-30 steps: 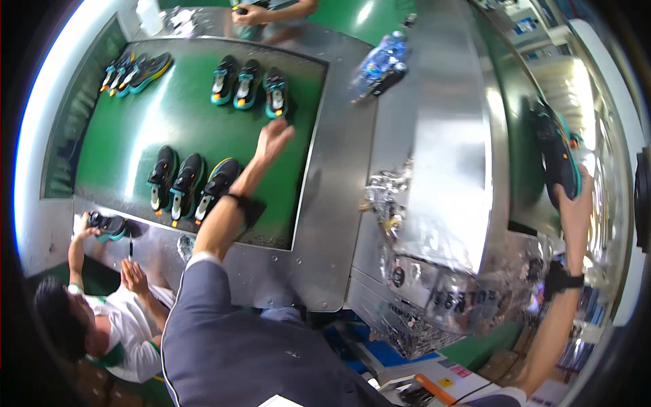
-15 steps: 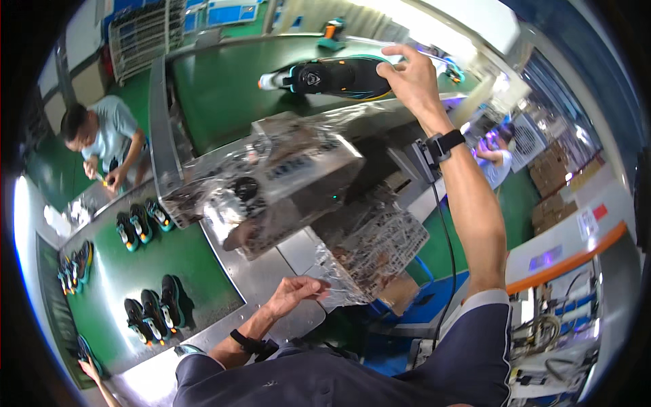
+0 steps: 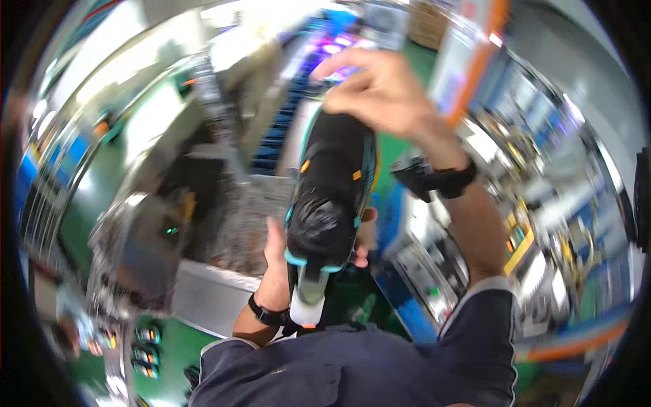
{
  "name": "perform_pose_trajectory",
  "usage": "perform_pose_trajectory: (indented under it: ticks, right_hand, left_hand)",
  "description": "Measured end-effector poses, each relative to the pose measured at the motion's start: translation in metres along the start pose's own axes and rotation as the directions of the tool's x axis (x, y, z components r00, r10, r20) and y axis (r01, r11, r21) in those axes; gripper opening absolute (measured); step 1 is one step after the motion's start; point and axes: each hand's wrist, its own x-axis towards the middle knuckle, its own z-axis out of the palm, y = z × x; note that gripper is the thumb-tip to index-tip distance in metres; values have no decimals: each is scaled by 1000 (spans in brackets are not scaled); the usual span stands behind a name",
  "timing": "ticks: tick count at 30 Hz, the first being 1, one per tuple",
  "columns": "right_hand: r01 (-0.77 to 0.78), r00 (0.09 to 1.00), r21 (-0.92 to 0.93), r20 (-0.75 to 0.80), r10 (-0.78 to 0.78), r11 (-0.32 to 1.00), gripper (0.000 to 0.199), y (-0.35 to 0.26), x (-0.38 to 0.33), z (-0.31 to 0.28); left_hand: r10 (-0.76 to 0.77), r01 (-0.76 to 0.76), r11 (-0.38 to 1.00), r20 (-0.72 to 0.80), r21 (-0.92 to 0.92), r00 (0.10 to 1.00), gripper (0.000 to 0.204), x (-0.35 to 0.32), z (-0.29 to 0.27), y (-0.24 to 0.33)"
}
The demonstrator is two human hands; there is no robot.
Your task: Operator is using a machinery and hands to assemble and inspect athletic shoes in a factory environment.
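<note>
So basically the whole shot is smeared with motion, but the main thing is easy to make out: a black shoe (image 3: 330, 197) with teal trim and small orange tabs, held up in the air between both hands, right in front of the person's chest. The right hand (image 3: 380, 91) is up top, fingers curled over the far end of the shoe and pinching it from above; there's a dark watch (image 3: 434, 182) on that wrist. The left hand (image 3: 279, 254) is below, cupping the near end from underneath with the palm against the side, and I can see fingertips poking out on the other side of the shoe, so it's wrapped around, not spread flat. It has a dark wristband (image 3: 266, 314) too. How it'll handle, my guess: light, with a soft upper that gives under the fingers and a stiffer, grippy sole, so not slippery and not fragile. Holding it at both ends like this looks sensible, since a one-end grab would probably let it droop or twist. Off to the left of the lower hand there's a shiny metal machine (image 3: 139, 251), too blurred to say much. Down below that hand, a few more shoes (image 3: 146, 344) sit on a green surface (image 3: 166, 353), well apart from the one being held.
</note>
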Motion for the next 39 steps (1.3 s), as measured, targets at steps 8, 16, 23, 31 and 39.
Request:
perform_pose_trajectory:
  ticks: [8, 16, 23, 31, 39]
  right_hand:
    - [-190, 685, 550, -519, 511, 813, 47, 94, -302, -75]
    - [-386, -12, 463, -867, 498, 798, 57, 105, -491, -119]
    - [-362, -340, 413, -893, 294, 835, 51, 95, -625, -157]
    - [-569, -567, 448, -821, 66, 689, 48, 50, -636, -184]
    - [-813, -308, 393, -916, 256, 431, 28, 128, -660, -335]
  left_hand:
    - [-116, 212, 938, -329, 274, 937, 48, 117, -31, -168]
    - [-343, 420, 367, -299, 830, 891, 80, 221, -20, -374]
    - [-443, 558, -18, -507, 829, 739, 69, 355, -136, -537]
    - [-287, 532, -409, -657, 742, 697, 68, 437, -228, -679]
    - [-539, 866, 359, -679, 349, 498, 33, 424, -254, -624]
